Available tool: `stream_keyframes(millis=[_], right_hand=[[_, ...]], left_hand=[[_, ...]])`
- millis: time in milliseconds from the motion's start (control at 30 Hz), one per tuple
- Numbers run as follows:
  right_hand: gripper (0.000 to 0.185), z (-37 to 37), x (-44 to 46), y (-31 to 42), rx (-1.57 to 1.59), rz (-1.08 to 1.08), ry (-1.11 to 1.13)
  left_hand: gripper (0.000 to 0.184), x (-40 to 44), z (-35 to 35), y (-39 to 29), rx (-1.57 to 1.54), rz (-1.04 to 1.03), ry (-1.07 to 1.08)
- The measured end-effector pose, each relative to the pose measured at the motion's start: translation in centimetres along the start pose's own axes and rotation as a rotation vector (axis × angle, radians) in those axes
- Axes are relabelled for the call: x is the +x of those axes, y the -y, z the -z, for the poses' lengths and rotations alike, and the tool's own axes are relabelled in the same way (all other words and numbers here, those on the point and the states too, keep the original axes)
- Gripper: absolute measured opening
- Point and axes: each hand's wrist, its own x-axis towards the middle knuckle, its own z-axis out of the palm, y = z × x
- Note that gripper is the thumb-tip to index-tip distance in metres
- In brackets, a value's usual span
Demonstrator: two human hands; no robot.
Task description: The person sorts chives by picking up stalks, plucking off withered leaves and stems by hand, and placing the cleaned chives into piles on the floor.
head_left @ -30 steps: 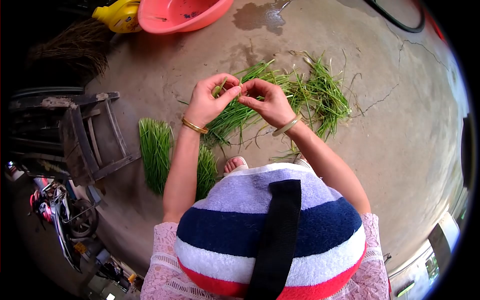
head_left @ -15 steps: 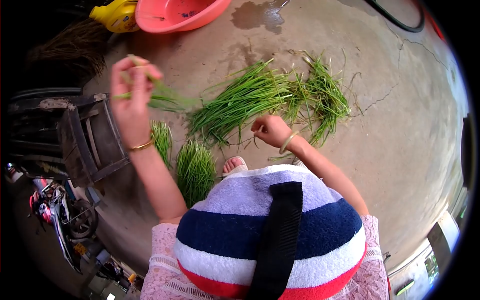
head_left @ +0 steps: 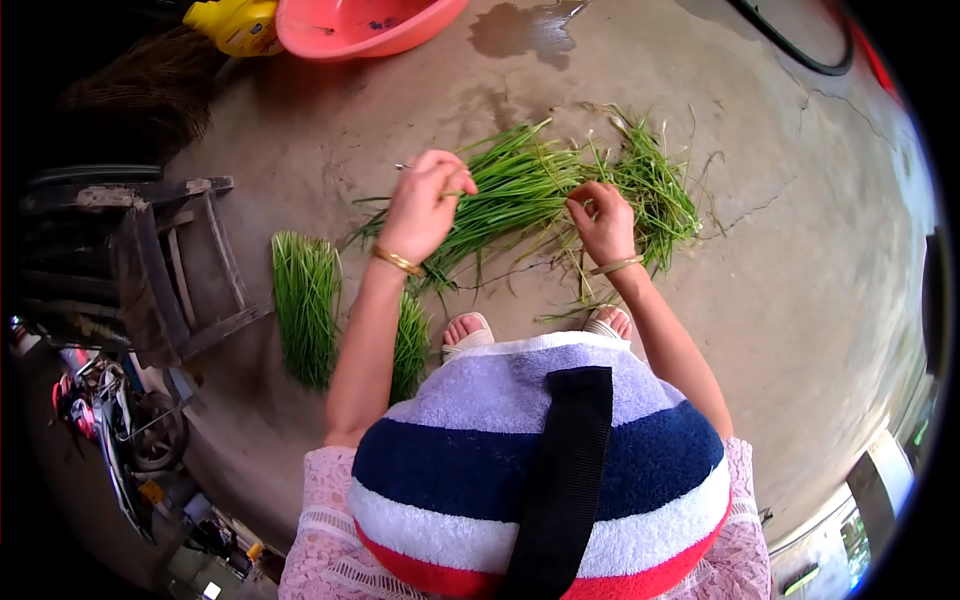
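Note:
My left hand [head_left: 424,205], a gold bangle at its wrist, is closed on a few chive stalks over the left part of a loose chive pile [head_left: 515,180]. Short ends show past its fingers; the rest is hidden by the hand. At the pile's right end my right hand [head_left: 606,225], with a pale bangle, has thumb and fingertips pinched together. What is between them, if anything, is too small to make out. Tangled, yellowish chive scraps [head_left: 655,200] lie just right of it. Left of my feet are two neat chive bundles [head_left: 305,310], one partly behind my left forearm.
A worn wooden stool [head_left: 190,270] stands at the left. Farther out are a pink basin [head_left: 365,40], a yellow jug [head_left: 235,25], and a broom [head_left: 145,90]. A dark hose [head_left: 800,55] curves at the upper right. My sandalled feet [head_left: 465,330] are close below the pile.
My left hand has come down and right from beside the stool to the pile, still closed on stalks. My right hand has moved up and right to the pile's right end.

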Motion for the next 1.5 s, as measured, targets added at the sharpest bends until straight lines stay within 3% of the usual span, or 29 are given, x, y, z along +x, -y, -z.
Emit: stream_keyframes(millis=[100, 167, 233, 367, 733, 933, 1033, 1100, 1200, 1233, 1300, 1367, 1500], right_hand=[[0.008, 0.5, 0.2, 0.3, 0.357, -0.037, -0.052], [0.009, 1.5, 0.2, 1.0, 0.415, -0.104, 0.009], [0.01, 2.1, 0.3, 2.0, 0.675, -0.244, 0.103], [0.012, 2.0, 0.4, 2.3, 0.745, -0.168, 0.165], [0.009, 2.1, 0.8, 3.7, 0.834, -0.166, 0.198], [0.007, 4.4, 2.4, 2.6, 1.172, -0.293, -0.049], [0.008, 5.7, 3.2, 0.6, 0.968, -0.38, -0.128], [0.012, 5.9, 3.0, -0.6, 0.843, -0.419, -0.125], [0.03, 5.8, 2.3, -3.3, 0.004, -0.278, -0.159], [0.03, 5.7, 2.0, -3.8, 0.008, -0.279, -0.158], [0.03, 5.6, 1.0, -3.8, -0.372, -0.13, -0.218], [0.03, 5.1, 0.9, -2.6, -0.356, -0.052, -0.251], [0.031, 3.7, 1.6, 3.6, 0.076, 0.117, 0.02]], left_hand=[[0.018, 0.1, -1.9, -0.7, -0.046, 0.132, 0.087], [0.013, 0.2, -3.4, -1.0, -0.06, 0.082, 0.062], [0.011, 0.7, -4.7, -1.5, -0.039, 0.046, 0.052], [0.015, 1.5, -5.9, -2.8, -0.063, 0.053, 0.141], [0.014, 0.9, -6.5, -2.1, -0.052, -0.009, 0.077], [0.011, 0.6, -5.1, -1.3, 0.034, 0.09, 0.075], [0.01, 0.6, -3.8, -0.6, -0.12, 0.283, 0.083], [0.011, 0.6, -3.0, 0.5, -0.286, 0.261, 0.011], [0.013, 0.8, -1.0, 0.8, -0.533, 0.23, -0.138], [0.012, 0.9, 0.0, 0.6, -0.553, 0.244, -0.17], [0.01, 1.1, 1.1, 0.5, -0.544, 0.211, -0.25], [0.008, 1.1, 2.0, 0.1, -0.456, 0.248, -0.217], [0.008, 1.3, 1.9, -2.5, -0.51, 0.26, -0.167]])
